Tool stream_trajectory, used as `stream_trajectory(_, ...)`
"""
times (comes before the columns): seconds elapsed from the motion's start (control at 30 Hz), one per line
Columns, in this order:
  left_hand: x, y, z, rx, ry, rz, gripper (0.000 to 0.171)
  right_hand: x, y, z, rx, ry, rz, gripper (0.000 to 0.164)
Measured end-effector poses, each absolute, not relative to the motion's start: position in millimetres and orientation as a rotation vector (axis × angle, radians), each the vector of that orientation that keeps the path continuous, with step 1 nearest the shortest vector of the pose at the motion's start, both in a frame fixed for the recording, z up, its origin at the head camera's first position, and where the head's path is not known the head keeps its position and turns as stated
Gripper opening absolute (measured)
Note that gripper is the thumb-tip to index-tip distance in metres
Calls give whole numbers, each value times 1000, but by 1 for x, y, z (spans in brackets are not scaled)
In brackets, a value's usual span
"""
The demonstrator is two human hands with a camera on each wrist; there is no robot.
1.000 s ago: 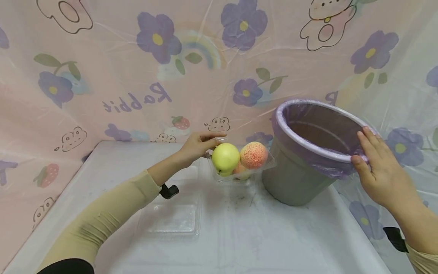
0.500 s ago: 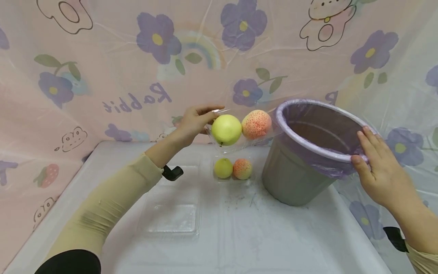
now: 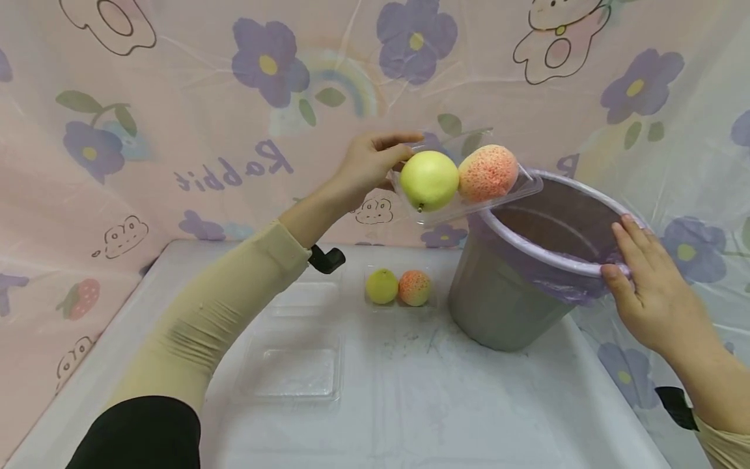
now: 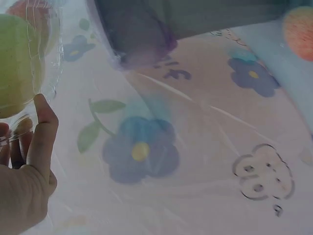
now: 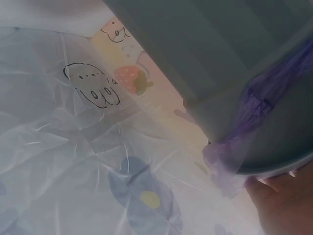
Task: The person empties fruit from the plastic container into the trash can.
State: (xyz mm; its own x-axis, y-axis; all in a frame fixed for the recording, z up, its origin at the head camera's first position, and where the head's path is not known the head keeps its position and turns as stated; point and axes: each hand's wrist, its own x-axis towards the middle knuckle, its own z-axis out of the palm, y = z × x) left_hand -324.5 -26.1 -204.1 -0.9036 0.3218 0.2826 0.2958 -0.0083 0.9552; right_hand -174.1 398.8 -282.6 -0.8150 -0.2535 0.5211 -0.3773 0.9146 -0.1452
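My left hand (image 3: 372,166) pinches the left edge of a clear plastic container (image 3: 451,212), which is raised and tilted, its right end overlapping the bin's rim in the head view. Inside it are a yellow-green round fruit (image 3: 430,180) with a short stem and a pink-speckled peach (image 3: 489,173). The left wrist view shows the fingers (image 4: 41,139) at the clear wall beside the green fruit (image 4: 17,66). My right hand (image 3: 665,296) rests on the right side of the rim of a grey bin (image 3: 498,306), fingers mostly straight. A purple liner (image 3: 551,283) covers that rim.
On the white table (image 3: 422,404), a second clear container (image 3: 433,299) holds a smaller yellow-green fruit (image 3: 382,286) and a peach (image 3: 415,288). Left of it lies another clear plastic tray (image 3: 299,371). A flower-patterned curtain (image 3: 205,104) closes off the back and sides.
My left hand has lifted the container with its two fruits up off the other fruit container, then carried it right toward the bin's mouth. The right hand stays on the rim.
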Motion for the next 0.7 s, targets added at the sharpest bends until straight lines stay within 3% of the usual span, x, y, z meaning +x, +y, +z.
stream_trajectory(0.7,-341,89,-170,822,2309,1912,36,-176,399,-283,458,-2549,337,65)
